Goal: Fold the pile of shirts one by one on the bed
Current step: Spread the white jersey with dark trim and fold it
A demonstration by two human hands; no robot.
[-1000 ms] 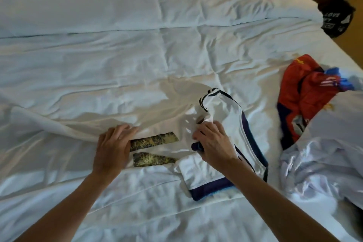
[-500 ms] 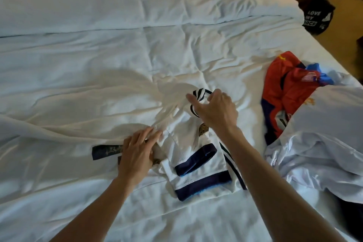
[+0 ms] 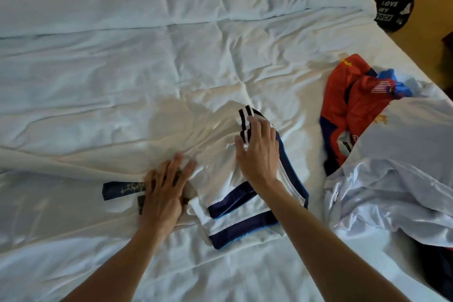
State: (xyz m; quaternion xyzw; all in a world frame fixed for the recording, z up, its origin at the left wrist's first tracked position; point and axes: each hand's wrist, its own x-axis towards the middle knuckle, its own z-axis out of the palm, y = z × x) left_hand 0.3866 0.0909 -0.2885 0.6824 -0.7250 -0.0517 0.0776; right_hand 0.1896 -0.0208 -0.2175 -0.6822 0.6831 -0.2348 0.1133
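Item: white shirt with navy trim point(image 3: 221, 179), lower centre of frame, partly folded on the bed point(image 3: 122, 81)
Step, as I judge it — flattening one fold before the next
Left hand point(image 3: 164, 191): fingers spread, pressing the dark printed panel
Right hand point(image 3: 259, 152): fingers straight and together, laid on the striped sleeve
Next, I reckon: bring the hem up toward the collar, keeping edges square
Unfolded pile — red shirt point(image 3: 348, 110), pale shirt point(image 3: 397, 179) — crowds the right of frame; open sheet lies left and above
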